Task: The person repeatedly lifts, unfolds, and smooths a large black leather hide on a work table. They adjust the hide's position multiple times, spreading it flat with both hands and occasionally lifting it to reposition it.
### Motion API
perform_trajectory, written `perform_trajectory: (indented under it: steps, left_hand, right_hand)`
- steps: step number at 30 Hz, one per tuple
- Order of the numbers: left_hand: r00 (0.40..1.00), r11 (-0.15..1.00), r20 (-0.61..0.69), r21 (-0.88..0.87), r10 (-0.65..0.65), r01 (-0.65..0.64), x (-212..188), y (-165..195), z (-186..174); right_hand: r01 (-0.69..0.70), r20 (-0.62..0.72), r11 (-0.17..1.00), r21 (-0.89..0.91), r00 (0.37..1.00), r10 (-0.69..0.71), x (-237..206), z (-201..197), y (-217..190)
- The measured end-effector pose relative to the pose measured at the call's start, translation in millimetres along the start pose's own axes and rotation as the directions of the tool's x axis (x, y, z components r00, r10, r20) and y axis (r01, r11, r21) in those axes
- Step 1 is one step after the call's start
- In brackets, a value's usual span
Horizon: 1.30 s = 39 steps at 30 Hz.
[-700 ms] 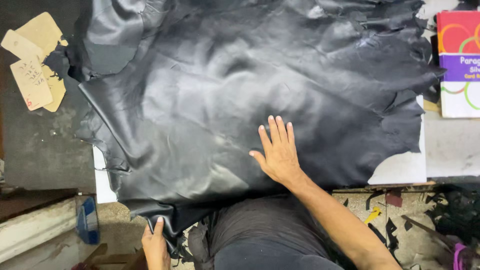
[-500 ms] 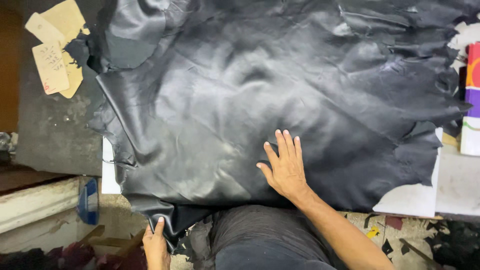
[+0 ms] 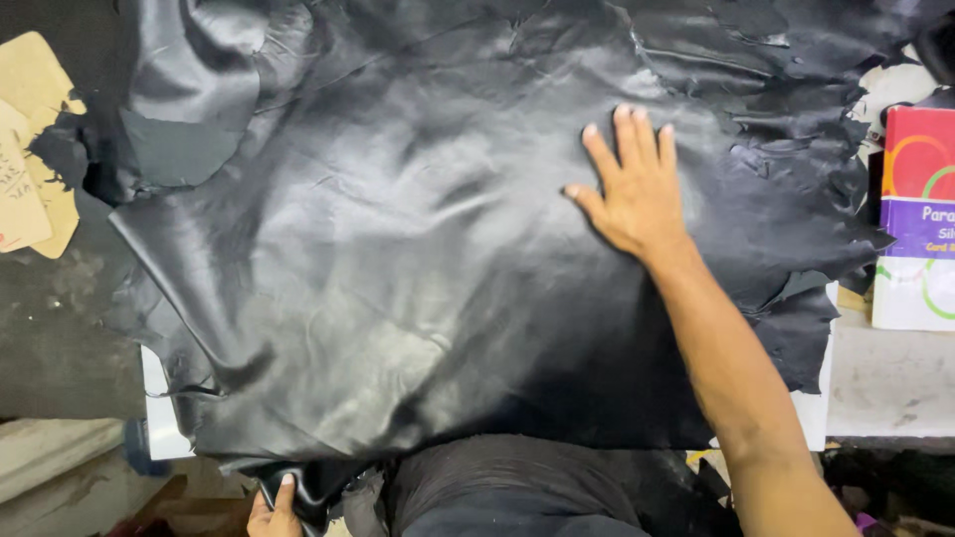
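A large black leather hide (image 3: 398, 278) is spread flat across a work table (image 3: 885, 383), covering most of the view. The surface is seen as smooth with a dull sheen, marked by soft creases and shallow ripples; a raised fold runs down the left side. The edges are irregular and ragged, with torn-looking flaps along the right side and upper right. At the upper left the hide is folded over itself, showing a flatter matte patch.

The right hand (image 3: 637, 194) is laid palm down on the upper right part of the hide, fully open, fingers (image 3: 625, 134) stretched and slightly spread, thumb out to the left; nothing is gripped, the leather is only pressed. The forearm is extended from the lower right corner across the hide.

The left hand (image 3: 274, 512) is seen only in part at the bottom edge, well apart from the right hand. It is closed on the near hanging edge of the hide, with the thumb laid over the black leather, where the hide droops off the table.

Tan cardboard pattern pieces (image 3: 35, 159) are lying on the dark surface at the far left, just beside the hide's edge. A colourful box (image 3: 915, 219) in red, purple and white is standing at the right edge, near the ragged border. White sheet edges (image 3: 159, 413) are visible under the hide at lower left.
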<state>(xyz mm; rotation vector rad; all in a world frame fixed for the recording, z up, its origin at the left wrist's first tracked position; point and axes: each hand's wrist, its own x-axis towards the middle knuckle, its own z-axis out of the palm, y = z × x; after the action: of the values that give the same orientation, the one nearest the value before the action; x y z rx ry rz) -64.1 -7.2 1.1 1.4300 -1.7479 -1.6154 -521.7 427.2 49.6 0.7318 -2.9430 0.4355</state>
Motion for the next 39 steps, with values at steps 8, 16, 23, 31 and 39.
perform_trajectory:
  steps: [8, 16, 23, 31, 39]
  left_hand:
    - [0.998, 0.968, -0.009, 0.245, -0.056, 0.056, 8, 5, 0]
    - [0.99, 0.933, -0.036, 0.332, -0.135, 0.139, 13, 20, 9]
    - [0.993, 0.88, -0.025, 0.461, -0.12, 0.118, 2, 11, 9]
    - [0.991, 0.904, 0.053, 0.419, -0.122, 0.089, 3, 18, 19]
    - [0.99, 0.855, 0.001, 0.503, -0.143, 0.123, 1, 39, 37]
  right_hand:
    - [-0.056, -0.086, 0.998, 0.025, 0.995, 0.058, 54, 24, 59]
    - [0.086, -0.221, 0.985, 0.15, 0.974, -0.051, 21, 3, 18]
    - [0.129, -0.121, 0.97, 0.205, 0.987, -0.106, -46, -9, -26]
    - [0.06, -0.212, 0.971, 0.232, 0.977, -0.009, -42, 0, -32]
    - [0.069, -0.209, 0.977, 0.201, 0.977, -0.026, -45, 6, -28]
